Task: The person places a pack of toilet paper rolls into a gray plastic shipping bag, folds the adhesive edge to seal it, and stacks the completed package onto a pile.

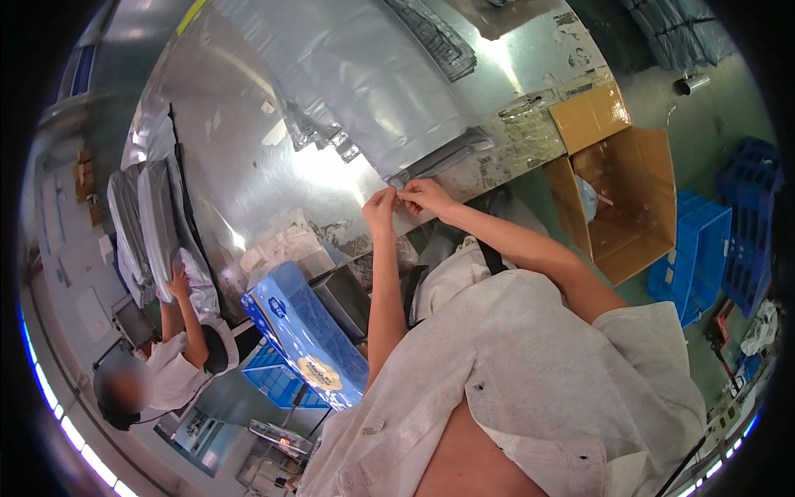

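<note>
A wide stack of grey plastic film bags [385, 81] lies on the metal table [217, 155], its near end close to the table's front edge. Just below that end, the fingers of my left hand [380, 211] and my right hand [423, 196] meet, both pinching something small at the corner of the film; what exactly it is cannot be made out. A dark, folded strip of film [450, 152] lies across the near end of the stack. Crumpled bag edges [323, 133] stick out at its left side.
A co-worker [186, 348] handles long grey film bundles [158, 217] at left. A blue tissue package [304, 329] stands below the table edge. To the right are an open cardboard box [646, 192], blue plastic crates [689, 255] and blue pallets [748, 217].
</note>
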Available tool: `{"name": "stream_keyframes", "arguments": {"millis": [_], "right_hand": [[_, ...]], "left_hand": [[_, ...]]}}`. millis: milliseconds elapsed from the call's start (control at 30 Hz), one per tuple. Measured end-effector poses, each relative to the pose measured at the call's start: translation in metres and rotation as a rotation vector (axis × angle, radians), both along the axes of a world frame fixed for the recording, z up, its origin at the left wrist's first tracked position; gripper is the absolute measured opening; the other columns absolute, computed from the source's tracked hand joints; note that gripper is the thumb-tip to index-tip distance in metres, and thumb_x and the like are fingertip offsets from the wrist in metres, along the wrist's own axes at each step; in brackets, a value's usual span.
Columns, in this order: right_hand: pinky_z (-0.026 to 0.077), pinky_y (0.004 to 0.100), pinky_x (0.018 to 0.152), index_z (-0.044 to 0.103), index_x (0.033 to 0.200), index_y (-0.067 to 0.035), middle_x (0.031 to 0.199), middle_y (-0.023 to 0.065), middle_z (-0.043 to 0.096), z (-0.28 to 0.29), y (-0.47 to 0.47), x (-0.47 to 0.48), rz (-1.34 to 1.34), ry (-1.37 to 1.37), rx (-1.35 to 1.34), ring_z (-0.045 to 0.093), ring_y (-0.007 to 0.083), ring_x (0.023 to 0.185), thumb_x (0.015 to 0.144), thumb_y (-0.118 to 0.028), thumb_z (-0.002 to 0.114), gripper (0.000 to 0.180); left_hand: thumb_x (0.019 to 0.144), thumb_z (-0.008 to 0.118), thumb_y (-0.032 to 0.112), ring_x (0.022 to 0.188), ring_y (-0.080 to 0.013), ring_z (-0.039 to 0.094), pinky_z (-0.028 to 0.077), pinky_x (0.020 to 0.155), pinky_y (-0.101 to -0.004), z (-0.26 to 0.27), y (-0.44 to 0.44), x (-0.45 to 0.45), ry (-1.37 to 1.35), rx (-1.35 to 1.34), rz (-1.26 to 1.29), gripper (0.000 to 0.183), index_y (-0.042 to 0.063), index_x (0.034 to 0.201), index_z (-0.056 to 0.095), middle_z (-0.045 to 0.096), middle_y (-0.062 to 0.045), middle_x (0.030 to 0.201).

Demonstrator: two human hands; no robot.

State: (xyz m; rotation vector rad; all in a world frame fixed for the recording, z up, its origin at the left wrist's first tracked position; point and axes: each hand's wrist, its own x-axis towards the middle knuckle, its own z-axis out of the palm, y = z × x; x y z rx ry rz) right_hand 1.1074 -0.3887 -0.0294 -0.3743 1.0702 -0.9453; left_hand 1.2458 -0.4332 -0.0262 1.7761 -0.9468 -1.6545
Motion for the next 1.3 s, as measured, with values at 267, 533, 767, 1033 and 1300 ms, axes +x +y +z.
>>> {"name": "stream_keyframes", "arguments": {"millis": [267,533,767,1033,1300], "right_hand": [[0.044,0.0312,0.052,0.055,0.073,-0.001,0.06,0.0083,0.058,0.015,0.08,-0.093,0.284,0.404,-0.059,0.056,0.0163,0.053,0.08,-0.021,0.059,0.021],[0.043,0.0452,0.061,0.049,0.085,-0.004,0.073,0.0194,0.057,0.079,0.263,-0.348,-0.04,1.519,0.238,0.055,0.0392,0.072,0.088,-0.022,0.049,0.018],[0.05,0.0439,0.073,0.058,0.099,0.0,0.084,0.0209,0.064,-0.14,0.378,-0.337,0.106,1.48,0.769,0.061,0.0359,0.083,0.08,-0.021,0.053,0.029],[0.05,0.0412,0.075,0.067,0.085,-0.002,0.093,0.0183,0.065,-0.105,0.313,-0.358,0.138,1.224,0.844,0.063,0.0317,0.088,0.08,-0.029,0.062,0.028],[0.047,0.0406,0.079,0.056,0.107,-0.004,0.1,0.0162,0.061,0.072,0.134,-0.33,0.209,1.323,-0.375,0.058,0.0336,0.093,0.077,-0.006,0.051,0.03]], "left_hand": [[0.082,0.063,0.016,0.062,-0.0122,0.056,0.049,0.059,-0.0249,-0.01,-0.003,0.017,-0.063,0.034,0.108,0.022,-0.002,0.095,0.062,0.06,-0.005,0.081],[0.083,0.063,0.014,0.075,-0.0177,0.062,0.049,0.061,-0.0229,-0.019,0.009,0.033,-0.015,0.015,0.022,0.022,-0.003,0.097,0.058,0.059,-0.006,0.087],[0.084,0.062,0.015,0.082,-0.0195,0.064,0.047,0.063,-0.0225,0.001,0.001,0.019,-0.137,0.016,-0.086,0.024,-0.002,0.099,0.057,0.06,-0.007,0.091],[0.087,0.058,0.025,0.083,-0.0158,0.064,0.046,0.067,-0.0236,0.02,0.019,0.035,-0.24,0.103,-0.199,0.024,0.004,0.1,0.057,0.065,-0.008,0.099],[0.088,0.05,0.005,0.087,-0.0145,0.06,0.047,0.078,-0.0263,0.11,-0.025,-0.043,-0.378,-0.586,-0.291,0.016,-0.002,0.098,0.06,0.064,-0.008,0.095]]}}
